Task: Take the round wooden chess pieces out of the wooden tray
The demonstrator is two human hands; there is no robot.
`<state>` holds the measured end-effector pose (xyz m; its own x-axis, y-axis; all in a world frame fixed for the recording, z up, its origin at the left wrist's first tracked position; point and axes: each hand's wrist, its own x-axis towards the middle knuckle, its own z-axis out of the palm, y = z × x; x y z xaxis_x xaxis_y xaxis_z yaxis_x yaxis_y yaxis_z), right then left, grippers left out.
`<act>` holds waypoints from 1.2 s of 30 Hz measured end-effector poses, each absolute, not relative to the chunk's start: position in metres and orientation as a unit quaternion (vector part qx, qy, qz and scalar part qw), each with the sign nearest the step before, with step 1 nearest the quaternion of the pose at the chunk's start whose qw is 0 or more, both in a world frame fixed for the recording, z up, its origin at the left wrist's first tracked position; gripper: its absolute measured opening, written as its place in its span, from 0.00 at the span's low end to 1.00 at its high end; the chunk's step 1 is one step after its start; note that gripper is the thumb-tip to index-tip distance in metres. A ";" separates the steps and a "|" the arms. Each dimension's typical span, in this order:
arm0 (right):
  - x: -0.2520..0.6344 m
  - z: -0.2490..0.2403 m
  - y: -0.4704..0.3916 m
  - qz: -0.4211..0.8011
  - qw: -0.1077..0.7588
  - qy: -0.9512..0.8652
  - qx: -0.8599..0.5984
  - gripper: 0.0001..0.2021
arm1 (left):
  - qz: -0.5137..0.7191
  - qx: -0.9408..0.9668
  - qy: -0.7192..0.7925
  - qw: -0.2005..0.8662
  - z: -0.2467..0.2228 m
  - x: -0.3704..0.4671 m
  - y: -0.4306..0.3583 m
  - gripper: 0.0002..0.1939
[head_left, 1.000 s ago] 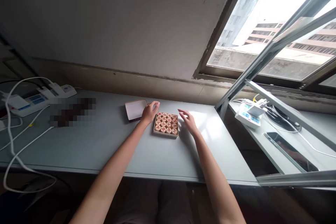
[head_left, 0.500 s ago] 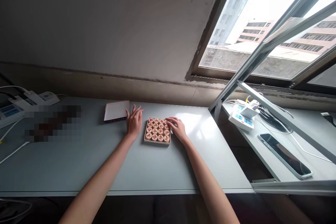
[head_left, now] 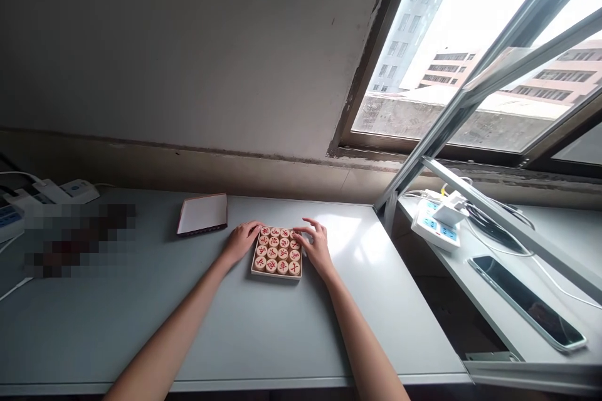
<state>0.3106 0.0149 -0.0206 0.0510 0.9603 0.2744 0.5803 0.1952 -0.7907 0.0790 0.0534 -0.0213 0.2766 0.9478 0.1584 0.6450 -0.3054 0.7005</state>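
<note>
A small square box (head_left: 276, 274) sits on the grey table (head_left: 263, 338), filled with several round wooden game pieces (head_left: 277, 252) marked in red. My left hand (head_left: 241, 240) rests at the box's left edge, fingertips touching its far left corner. My right hand (head_left: 316, 245) is at the right edge, its fingers pinching a piece in the far right corner. The box's lid (head_left: 202, 213) lies upside down to the far left, apart from my hands.
A blurred dark object (head_left: 78, 238) and white power strips (head_left: 51, 191) lie at the table's left. To the right, past a gap, a second surface holds a power strip (head_left: 435, 223), cables and a phone (head_left: 527, 302). An open window frame (head_left: 451, 131) slants overhead.
My left hand has moved from beside the lid to the box's left edge. My right hand has closed its fingers onto a corner piece. The view has shifted, so the box appears lower.
</note>
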 end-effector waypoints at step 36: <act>0.333 0.004 -0.007 0.340 0.431 -0.662 -0.510 0.12 | 0.308 0.757 0.509 0.268 -0.025 0.076 0.055 0.16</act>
